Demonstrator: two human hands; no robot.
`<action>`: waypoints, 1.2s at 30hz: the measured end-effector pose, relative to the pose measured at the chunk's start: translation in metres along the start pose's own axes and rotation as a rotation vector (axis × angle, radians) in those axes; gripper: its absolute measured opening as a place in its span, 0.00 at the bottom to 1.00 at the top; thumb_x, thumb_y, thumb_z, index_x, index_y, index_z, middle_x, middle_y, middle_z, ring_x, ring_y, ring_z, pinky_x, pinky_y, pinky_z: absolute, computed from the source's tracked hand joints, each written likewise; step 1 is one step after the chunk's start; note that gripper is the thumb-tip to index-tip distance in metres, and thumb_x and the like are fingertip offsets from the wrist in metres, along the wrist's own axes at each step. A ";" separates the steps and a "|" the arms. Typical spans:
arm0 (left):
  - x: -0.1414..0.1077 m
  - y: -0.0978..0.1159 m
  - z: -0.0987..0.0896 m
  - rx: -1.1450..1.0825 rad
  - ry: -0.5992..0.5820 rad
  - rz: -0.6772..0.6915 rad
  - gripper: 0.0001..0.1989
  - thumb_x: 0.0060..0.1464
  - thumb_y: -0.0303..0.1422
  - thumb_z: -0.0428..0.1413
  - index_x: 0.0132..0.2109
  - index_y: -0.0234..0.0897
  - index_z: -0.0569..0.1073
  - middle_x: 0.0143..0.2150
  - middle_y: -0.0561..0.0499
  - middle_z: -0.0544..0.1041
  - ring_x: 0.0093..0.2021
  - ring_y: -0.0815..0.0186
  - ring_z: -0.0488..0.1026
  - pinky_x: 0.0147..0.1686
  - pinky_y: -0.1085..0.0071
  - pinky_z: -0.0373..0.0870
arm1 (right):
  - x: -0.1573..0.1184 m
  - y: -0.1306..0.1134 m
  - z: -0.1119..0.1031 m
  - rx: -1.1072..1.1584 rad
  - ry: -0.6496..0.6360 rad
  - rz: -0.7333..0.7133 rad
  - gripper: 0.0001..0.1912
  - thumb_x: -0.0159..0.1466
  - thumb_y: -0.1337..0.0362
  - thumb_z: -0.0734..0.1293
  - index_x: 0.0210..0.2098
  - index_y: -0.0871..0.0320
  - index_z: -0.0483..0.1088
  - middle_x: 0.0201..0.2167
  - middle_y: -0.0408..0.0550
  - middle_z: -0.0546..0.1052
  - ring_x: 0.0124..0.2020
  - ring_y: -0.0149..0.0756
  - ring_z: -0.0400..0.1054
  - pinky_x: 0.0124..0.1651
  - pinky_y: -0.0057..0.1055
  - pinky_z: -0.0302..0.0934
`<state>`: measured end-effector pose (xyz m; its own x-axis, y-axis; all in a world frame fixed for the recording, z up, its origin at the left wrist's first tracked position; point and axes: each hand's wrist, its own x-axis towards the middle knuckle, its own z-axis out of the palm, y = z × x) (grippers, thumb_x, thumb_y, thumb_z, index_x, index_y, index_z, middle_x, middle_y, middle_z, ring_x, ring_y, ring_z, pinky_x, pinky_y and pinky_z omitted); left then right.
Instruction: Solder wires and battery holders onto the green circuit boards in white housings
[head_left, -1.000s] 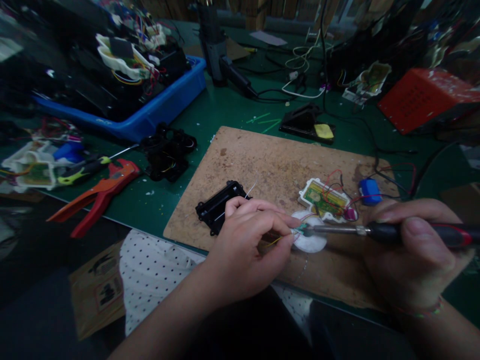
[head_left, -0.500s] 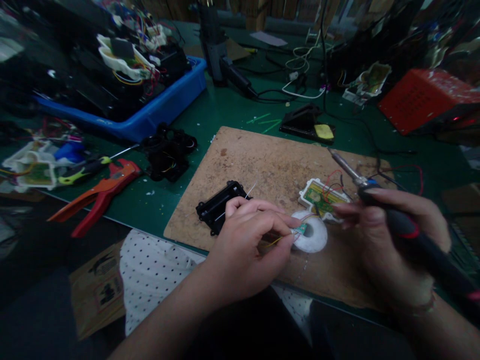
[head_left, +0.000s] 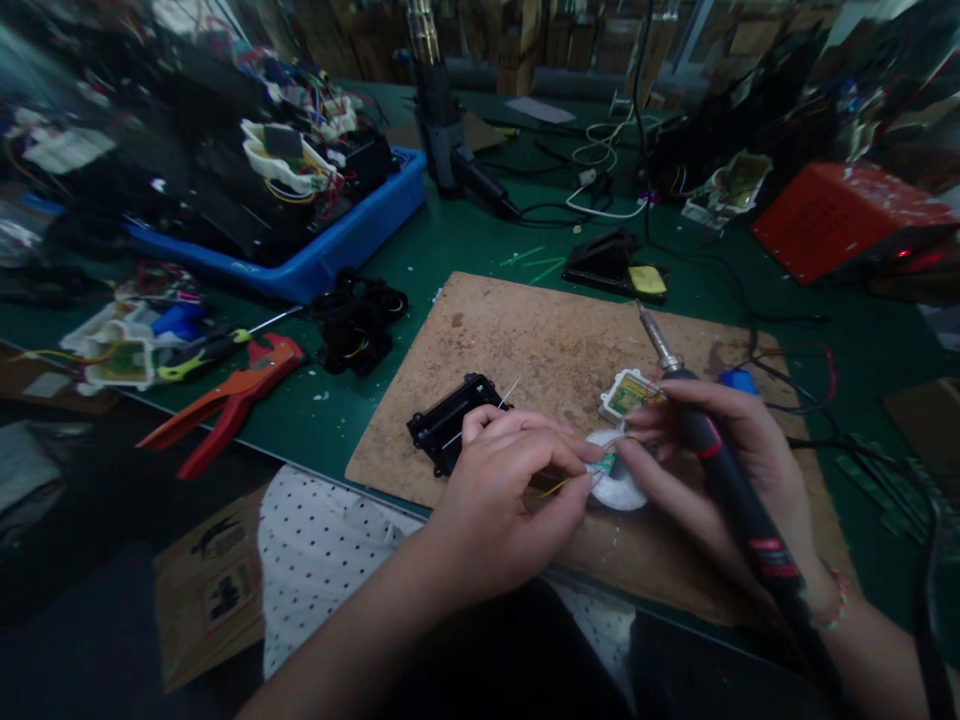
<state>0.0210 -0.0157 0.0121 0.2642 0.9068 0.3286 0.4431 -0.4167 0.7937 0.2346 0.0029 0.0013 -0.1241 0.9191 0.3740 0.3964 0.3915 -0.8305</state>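
Between the thumb and fingers of my left hand (head_left: pixel 517 490) is a small green circuit board (head_left: pixel 604 463) with thin wires on it. It lies over a white ring-shaped piece (head_left: pixel 621 490) on the brown board (head_left: pixel 517 330). My right hand (head_left: pixel 727 470) holds a soldering iron (head_left: pixel 701 430), its tip pointing up and away from the work. The thumb and fingertips of that hand pinch near the thin wires beside the circuit board. Just behind sits a white housing (head_left: pixel 628 392) with a green board inside, partly hidden by my right hand. A black case (head_left: pixel 454 420) lies left of my left hand.
Red-handled cutters (head_left: pixel 240 395), a screwdriver (head_left: pixel 206 355) and black plastic parts (head_left: pixel 358 320) lie at left. A blue bin (head_left: pixel 345 225) of parts stands behind them. Toward the back are an iron stand with yellow sponge (head_left: pixel 646 281) and a red box (head_left: pixel 847 220). Cables trail at right.
My right hand has moved left to the circuit board and its wires, the soldering iron swinging more upright with it. My left hand keeps its hold. The view has shifted slightly.
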 end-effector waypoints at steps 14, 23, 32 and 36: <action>0.021 -0.013 -0.035 0.607 0.393 -0.108 0.05 0.61 0.35 0.62 0.45 0.44 0.80 0.46 0.50 0.84 0.52 0.53 0.77 0.55 0.50 0.64 | 0.002 0.000 0.002 0.036 0.017 0.011 0.30 0.59 0.67 0.77 0.58 0.45 0.67 0.43 0.47 0.80 0.42 0.42 0.79 0.34 0.36 0.77; 0.022 -0.015 -0.030 0.393 0.279 0.008 0.05 0.63 0.33 0.59 0.43 0.44 0.80 0.46 0.52 0.85 0.51 0.57 0.80 0.56 0.56 0.69 | 0.004 0.000 0.002 0.056 0.011 -0.022 0.31 0.58 0.70 0.77 0.58 0.44 0.68 0.42 0.46 0.80 0.39 0.41 0.79 0.34 0.37 0.77; 0.023 -0.020 -0.023 0.457 0.231 0.032 0.05 0.64 0.32 0.59 0.43 0.43 0.81 0.44 0.51 0.86 0.47 0.57 0.81 0.51 0.57 0.72 | 0.002 0.001 0.000 0.044 0.003 -0.018 0.31 0.58 0.70 0.77 0.58 0.44 0.68 0.43 0.45 0.80 0.39 0.40 0.79 0.35 0.36 0.77; 0.024 -0.017 -0.021 0.457 0.264 0.006 0.05 0.64 0.33 0.60 0.42 0.42 0.81 0.41 0.51 0.86 0.42 0.58 0.82 0.45 0.60 0.73 | 0.002 0.002 0.000 0.040 -0.003 -0.020 0.31 0.59 0.69 0.76 0.58 0.45 0.68 0.43 0.45 0.80 0.40 0.40 0.79 0.36 0.36 0.77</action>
<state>0.0016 0.0146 0.0174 0.0692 0.8649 0.4971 0.7859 -0.3542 0.5069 0.2351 0.0056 0.0002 -0.1345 0.9113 0.3892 0.3567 0.4109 -0.8390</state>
